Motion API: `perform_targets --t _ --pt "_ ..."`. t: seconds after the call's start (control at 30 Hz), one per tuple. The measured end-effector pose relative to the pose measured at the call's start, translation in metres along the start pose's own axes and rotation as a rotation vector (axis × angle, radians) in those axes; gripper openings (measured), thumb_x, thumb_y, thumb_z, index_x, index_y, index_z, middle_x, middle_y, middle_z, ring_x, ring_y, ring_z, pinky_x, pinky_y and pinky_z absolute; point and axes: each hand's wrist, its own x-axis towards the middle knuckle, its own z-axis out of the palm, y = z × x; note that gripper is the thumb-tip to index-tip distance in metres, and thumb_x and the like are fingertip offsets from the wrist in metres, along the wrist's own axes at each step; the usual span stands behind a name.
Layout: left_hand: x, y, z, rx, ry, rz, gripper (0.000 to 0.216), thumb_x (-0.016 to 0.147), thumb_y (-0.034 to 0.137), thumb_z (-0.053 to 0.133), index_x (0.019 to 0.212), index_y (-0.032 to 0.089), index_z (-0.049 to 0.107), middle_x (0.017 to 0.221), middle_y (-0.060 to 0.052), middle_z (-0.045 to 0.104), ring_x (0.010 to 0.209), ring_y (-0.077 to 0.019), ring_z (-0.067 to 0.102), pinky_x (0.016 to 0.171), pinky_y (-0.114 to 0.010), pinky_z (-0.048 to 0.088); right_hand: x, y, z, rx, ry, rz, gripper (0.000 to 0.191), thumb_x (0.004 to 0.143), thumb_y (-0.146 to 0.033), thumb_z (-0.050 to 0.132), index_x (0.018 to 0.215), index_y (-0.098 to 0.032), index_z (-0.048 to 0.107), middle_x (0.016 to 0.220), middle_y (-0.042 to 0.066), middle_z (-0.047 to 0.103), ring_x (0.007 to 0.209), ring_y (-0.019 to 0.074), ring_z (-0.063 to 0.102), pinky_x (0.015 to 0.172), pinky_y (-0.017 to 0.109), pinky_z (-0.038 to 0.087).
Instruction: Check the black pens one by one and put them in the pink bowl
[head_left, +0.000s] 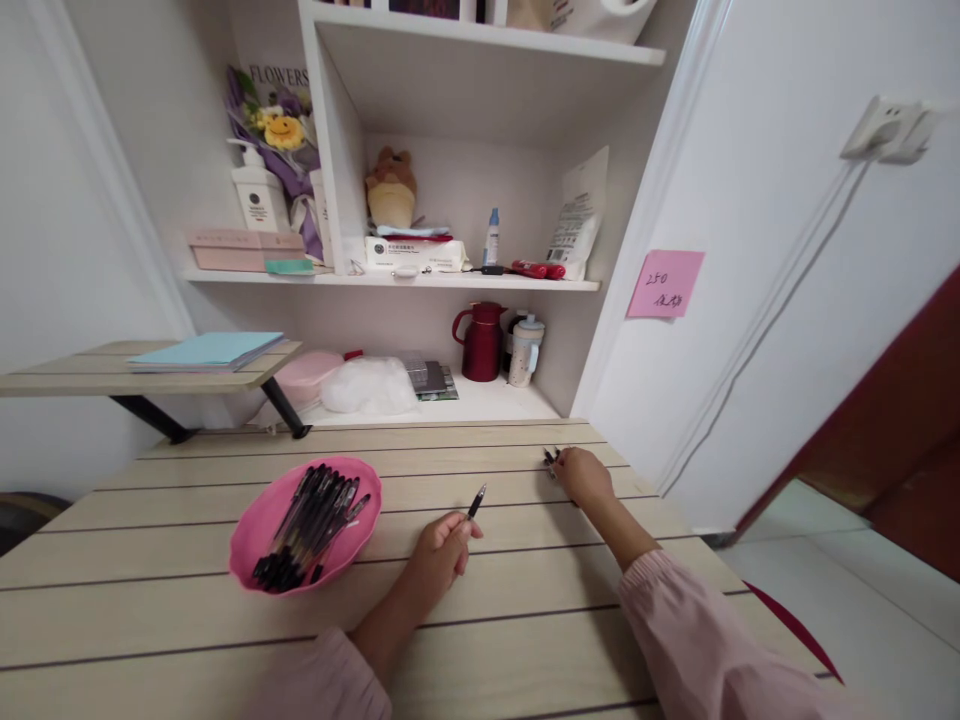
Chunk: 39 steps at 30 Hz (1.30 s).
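Note:
My left hand (444, 548) is closed round a pen (477, 501) with a black grip, its metallic tip pointing up and away from me. To the left of that hand sits a pink bowl (366, 541) with a wavy rim, holding many black-capped pens (315, 525). At the far right of the table, the fingers of my right hand (585, 478) are bent together over a few small black pieces (551, 458). These look like pen caps or pen ends, but the hand partly hides them. I cannot make out what lies between its fingertips.
A small raised stand (52, 372) with blue paper (210, 349) is at the left. Behind the slatted table (480, 640), shelves hold a red jug (482, 345), a pale cup (526, 352) and a plastic bag (369, 386). A pink note (665, 284) is on the right wall.

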Motion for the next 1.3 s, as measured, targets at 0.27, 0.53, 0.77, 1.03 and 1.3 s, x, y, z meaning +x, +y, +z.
perform_targets --t 0.27,0.53,0.77,1.03,1.3 --pt "0.000 0.000 0.000 -0.027 0.008 0.000 0.034 0.074 0.049 0.051 0.081 0.016 0.053 0.040 0.009 0.039 0.031 -0.0035 0.020 0.036 -0.019 0.009 -0.007 -0.008 0.023 -0.087 -0.081 0.011 0.026 0.084 -0.028 0.052 0.107 -0.015 0.054 0.110 0.010 0.055 0.096 0.0207 0.055 0.079 0.038 0.046" --pt "0.002 -0.002 -0.002 -0.053 0.002 0.002 0.036 0.074 0.051 0.051 0.082 0.016 0.052 0.041 0.010 0.038 0.030 -0.0026 0.019 0.034 -0.018 0.008 -0.041 -0.047 0.036 0.210 -0.126 -0.133 0.018 0.064 -0.012 0.061 0.081 -0.015 0.060 0.075 0.010 0.063 0.078 0.0229 0.058 0.066 0.030 0.038" --pt "0.001 0.000 -0.003 -0.056 -0.016 -0.002 0.039 0.073 0.055 0.049 0.082 0.016 0.052 0.042 0.010 0.038 0.029 -0.0025 0.019 0.034 -0.019 0.009 -0.055 -0.068 0.030 0.855 -0.307 -0.095 0.020 0.068 -0.036 0.059 0.073 -0.018 0.053 0.053 -0.004 0.052 0.048 0.0109 0.050 0.043 0.021 0.032" --pt "0.002 0.000 -0.002 -0.014 -0.029 -0.006 0.034 0.075 0.049 0.050 0.082 0.016 0.052 0.040 0.010 0.039 0.028 -0.0028 0.021 0.034 -0.019 0.008 -0.065 -0.077 0.015 1.433 -0.319 0.034 0.040 0.053 -0.039 0.074 0.082 -0.018 0.055 0.058 -0.004 0.054 0.051 0.0092 0.051 0.045 0.020 0.032" --pt "0.002 -0.001 -0.002 0.003 -0.042 -0.011 0.032 0.077 0.048 0.048 0.081 0.016 0.052 0.039 0.010 0.038 0.028 -0.0029 0.020 0.034 -0.019 0.008 -0.070 -0.084 0.011 1.290 -0.362 -0.067 0.032 0.058 -0.040 0.070 0.076 -0.017 0.058 0.056 -0.004 0.053 0.045 0.0077 0.047 0.041 0.020 0.027"
